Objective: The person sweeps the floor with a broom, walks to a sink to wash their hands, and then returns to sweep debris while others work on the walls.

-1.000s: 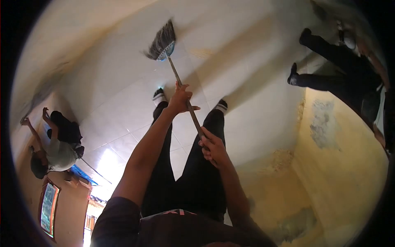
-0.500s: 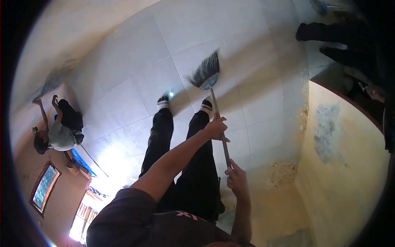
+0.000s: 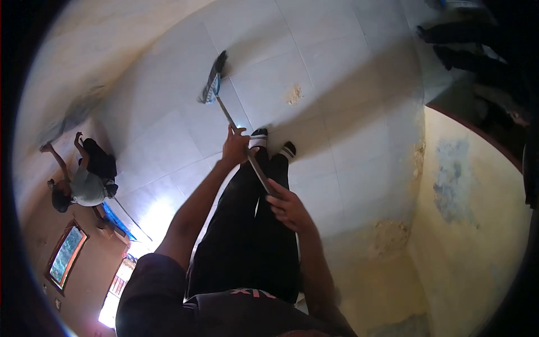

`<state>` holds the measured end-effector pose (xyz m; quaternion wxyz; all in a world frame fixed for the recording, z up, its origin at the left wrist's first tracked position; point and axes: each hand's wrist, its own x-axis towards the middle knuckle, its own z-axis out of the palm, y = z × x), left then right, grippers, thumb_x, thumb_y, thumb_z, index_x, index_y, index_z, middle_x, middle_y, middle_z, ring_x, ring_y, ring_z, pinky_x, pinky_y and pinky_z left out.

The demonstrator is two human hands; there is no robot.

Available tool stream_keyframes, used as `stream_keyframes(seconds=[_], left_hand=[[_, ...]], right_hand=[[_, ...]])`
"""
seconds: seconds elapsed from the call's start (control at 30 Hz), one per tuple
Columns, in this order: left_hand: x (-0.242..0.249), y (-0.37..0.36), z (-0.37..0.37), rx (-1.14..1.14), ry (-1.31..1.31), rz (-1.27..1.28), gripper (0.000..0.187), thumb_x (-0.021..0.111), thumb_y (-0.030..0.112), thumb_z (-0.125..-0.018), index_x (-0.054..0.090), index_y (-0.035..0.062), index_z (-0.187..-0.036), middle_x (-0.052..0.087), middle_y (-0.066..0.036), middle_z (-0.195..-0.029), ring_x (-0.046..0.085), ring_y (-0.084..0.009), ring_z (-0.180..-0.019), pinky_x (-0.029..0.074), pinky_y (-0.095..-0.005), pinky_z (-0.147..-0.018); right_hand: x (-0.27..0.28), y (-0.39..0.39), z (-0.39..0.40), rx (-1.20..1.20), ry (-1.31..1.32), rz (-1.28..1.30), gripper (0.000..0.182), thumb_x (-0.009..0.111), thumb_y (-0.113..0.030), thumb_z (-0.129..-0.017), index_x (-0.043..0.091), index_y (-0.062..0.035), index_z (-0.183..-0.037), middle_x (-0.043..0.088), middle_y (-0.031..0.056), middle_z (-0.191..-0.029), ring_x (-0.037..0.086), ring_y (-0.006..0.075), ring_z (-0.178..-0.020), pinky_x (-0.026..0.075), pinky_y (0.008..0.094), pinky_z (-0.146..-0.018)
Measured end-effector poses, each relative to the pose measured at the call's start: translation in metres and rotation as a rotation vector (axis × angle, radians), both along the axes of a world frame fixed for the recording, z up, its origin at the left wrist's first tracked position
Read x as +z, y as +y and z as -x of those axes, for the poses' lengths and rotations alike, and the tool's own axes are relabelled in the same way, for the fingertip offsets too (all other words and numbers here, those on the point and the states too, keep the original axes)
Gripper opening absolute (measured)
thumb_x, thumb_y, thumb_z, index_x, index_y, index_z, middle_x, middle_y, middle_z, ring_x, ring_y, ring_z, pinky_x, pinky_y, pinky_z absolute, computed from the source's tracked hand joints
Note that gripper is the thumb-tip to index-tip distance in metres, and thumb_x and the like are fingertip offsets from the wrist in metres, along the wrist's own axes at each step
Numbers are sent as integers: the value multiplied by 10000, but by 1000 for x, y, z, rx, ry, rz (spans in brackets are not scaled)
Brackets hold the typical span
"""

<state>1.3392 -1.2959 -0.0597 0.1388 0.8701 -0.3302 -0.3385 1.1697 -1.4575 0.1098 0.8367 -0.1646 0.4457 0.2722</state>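
Note:
My left hand (image 3: 234, 147) is wrapped round the middle of a broom handle (image 3: 225, 112). Closer to my body, my right hand (image 3: 289, 208) grips the upper end of the same handle. The broom head (image 3: 213, 80), with dark bristles and a blue collar, is at the floor ahead and to the left, seen nearly edge-on. A small heap of pale debris (image 3: 293, 94) lies on the tiles right of the broom head. My feet in dark socks with white bands (image 3: 258, 138) stand close together just beyond my left hand.
Grey tiles (image 3: 269, 67) cover the floor. A person (image 3: 88, 182) crouches by the left wall, and another person's dark-clothed legs (image 3: 466, 42) reach in at upper right. More debris (image 3: 391, 235) lies by the yellow wall (image 3: 477, 208). A window (image 3: 67, 255) is at lower left.
The broom head has swung left and turned edge-on, and both hands moved left with the handle. The debris heap now shows on the tiles. My feet have come closer together.

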Motion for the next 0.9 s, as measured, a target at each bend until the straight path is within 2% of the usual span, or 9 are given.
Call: stream_keyframes(seconds=[0.13, 0.2, 0.3, 0.5, 0.6, 0.7, 0.8, 0.87, 0.9], left_hand=[[-62, -1, 0, -110, 61, 56, 358, 747, 399, -659, 601, 75, -617, 561, -217, -1086, 442, -391, -1169, 247, -527, -1056], [-61, -23, 26, -100, 99, 142, 362, 734, 408, -669, 601, 74, -624, 545, -246, -1088, 442, -379, -1176, 141, -574, -1074], [-65, -65, 82, -170, 148, 170, 361, 696, 417, -699, 602, 73, -644, 513, -261, -1134, 426, -387, -1188, 66, -610, -1074], [-64, -151, 199, -301, 140, 107, 343, 677, 416, -711, 606, 83, -662, 486, -258, -1187, 394, -418, -1207, 67, -633, -1069], [-32, -211, 270, -109, 405, 180, 303, 661, 376, -738, 635, 75, -707, 493, -248, -1190, 388, -436, -1204, 95, -622, -1073], [-39, -262, 353, -380, 249, 205, 333, 644, 387, -750, 642, 55, -715, 520, -246, -1152, 434, -424, -1159, 120, -591, -1086], [-24, -303, 411, -465, 370, 320, 334, 652, 399, -733, 651, 65, -726, 545, -213, -1072, 488, -413, -1082, 147, -599, -1073], [0, -322, 420, -512, 445, 216, 320, 657, 389, -724, 658, 70, -733, 551, -188, -1000, 504, -418, -1040, 157, -600, -1070], [17, -330, 419, -535, 484, 165, 313, 659, 385, -719, 661, 72, -737, 553, -176, -964, 512, -421, -1019, 163, -600, -1068]], right_hand=[[-32, 11, 1, -185, 95, -20, 563, 582, -12, -859, 369, -87, -1375, 425, -39, -705, 352, 17, -489, 277, 155, -364], [-25, -5, 23, -164, 144, 47, 538, 570, 7, -857, 393, -76, -1359, 425, -31, -708, 347, 20, -473, 279, 154, -363], [-15, -37, 82, -178, 184, 85, 539, 571, 10, -855, 396, -76, -1358, 462, -13, -748, 370, 24, -487, 287, 156, -358], [7, -103, 186, -212, 272, 159, 543, 570, 23, -851, 390, -64, -1356, 500, 10, -771, 381, 29, -493, 286, 157, -372], [28, -148, 250, -196, 318, 207, 534, 564, 23, -854, 393, -61, -1352, 499, 2, -758, 382, 25, -490, 288, 161, -379], [64, -183, 305, -199, 394, 294, 519, 562, 20, -851, 410, -58, -1341, 485, -19, -729, 390, 21, -488, 299, 169, -382], [89, -209, 348, -227, 446, 360, 513, 561, 2, -848, 418, -55, -1337, 479, -31, -712, 401, 19, -485, 306, 170, -385], [104, -220, 371, -234, 422, 377, 501, 559, -6, -848, 430, -50, -1330, 487, -27, -725, 398, 17, -480, 306, 165, -391], [109, -224, 384, -156, 430, 418, 518, 601, -47, -838, 444, -57, -1332, 531, 2, -765, 404, 49, -509, 355, 208, -434]])
